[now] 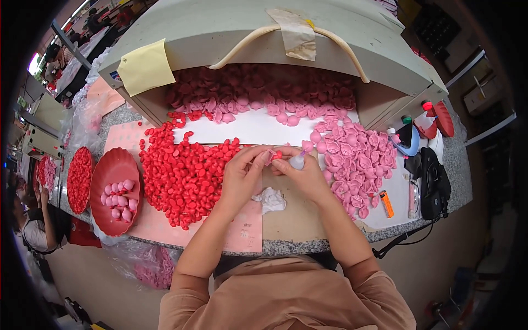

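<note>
As the head view looks down on the bench, the 2 bare hands meet near its middle, above a tan work surface (pixel 297 217) between 2 loose piles. The left hand (pixel 242 171) is nearly closed, its thumb and fingers drawn together in a pinch; at their tips it grips a small pink piece (pixel 269 157), cupped in shape. The right hand (pixel 309 177) is likewise curled almost closed; it keeps a translucent squeeze bottle (pixel 297 161) tucked within its grip, the purple nozzle (pixel 303 152) directed away from the wearer. A red piece (pixel 277 155) sits at the right fingertips, just beside the pink piece; whether these 2 pieces touch cannot be told at this size.

To the left of the hands spreads a pile of red pieces (pixel 184 173), partly upon a pink sheet (pixel 245 234); to the right lies a pile of pink pieces (pixel 357 165), which continues back beneath a grey housing (pixel 192 47). A crumpled white tissue (pixel 270 200) rests between the forearms, nearer the bench edge. At far left, a scalloped red dish (pixel 108 168) bears a cluster of pink assemblies (pixel 119 199). At right, an orange lighter (pixel 386 204) lies beside the pink pile, with a black bag (pixel 435 184) beyond it.
</note>
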Tool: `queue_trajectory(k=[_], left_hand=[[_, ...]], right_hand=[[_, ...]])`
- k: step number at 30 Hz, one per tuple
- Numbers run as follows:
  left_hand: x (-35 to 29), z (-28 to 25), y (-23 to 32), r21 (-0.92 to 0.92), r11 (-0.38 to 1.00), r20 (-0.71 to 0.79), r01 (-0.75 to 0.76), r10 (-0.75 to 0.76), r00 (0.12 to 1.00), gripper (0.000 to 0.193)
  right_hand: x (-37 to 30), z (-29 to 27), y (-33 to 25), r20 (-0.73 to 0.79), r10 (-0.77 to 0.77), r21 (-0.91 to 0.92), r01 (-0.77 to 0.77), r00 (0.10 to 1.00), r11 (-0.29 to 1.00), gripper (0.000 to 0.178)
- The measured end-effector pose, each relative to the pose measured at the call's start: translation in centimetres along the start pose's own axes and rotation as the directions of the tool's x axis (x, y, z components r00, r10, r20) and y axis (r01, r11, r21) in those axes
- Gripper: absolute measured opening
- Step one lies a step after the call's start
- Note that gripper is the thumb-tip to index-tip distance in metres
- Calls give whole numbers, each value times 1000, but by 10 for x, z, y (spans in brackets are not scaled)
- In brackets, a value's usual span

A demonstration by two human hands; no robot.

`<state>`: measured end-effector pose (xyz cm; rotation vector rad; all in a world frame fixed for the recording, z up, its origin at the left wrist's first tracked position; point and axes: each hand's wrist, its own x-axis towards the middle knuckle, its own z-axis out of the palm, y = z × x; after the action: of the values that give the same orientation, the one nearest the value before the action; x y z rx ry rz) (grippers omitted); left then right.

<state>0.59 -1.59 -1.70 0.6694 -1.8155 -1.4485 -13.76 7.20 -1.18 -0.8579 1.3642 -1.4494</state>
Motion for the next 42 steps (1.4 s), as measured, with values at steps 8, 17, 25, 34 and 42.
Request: queue_trajectory(k=[8,17,25,34,42], left_hand=[[1,0,14,45,999,44,-19,17,999,21],[1,-2,12,29,1000,107,-7,4,994,23],[-8,-4,10,23,1000,43,-3,2,999,22],[-2,-4,19,31,997,91,-67,63,994,22],[-3,-2,25,27,995,156,-92,87,984,22]], right_hand=[[-3,4,2,-14,-14,60,15,1000,998,26],[-4,3,6,61,31,127,-39,998,991,24],[-6,16,7,58,18,85,-23,998,996,23],[-6,14,4,22,55,133,-58,998,990,25],[-4,0,11,112,35,37,-39,993,999,20]])
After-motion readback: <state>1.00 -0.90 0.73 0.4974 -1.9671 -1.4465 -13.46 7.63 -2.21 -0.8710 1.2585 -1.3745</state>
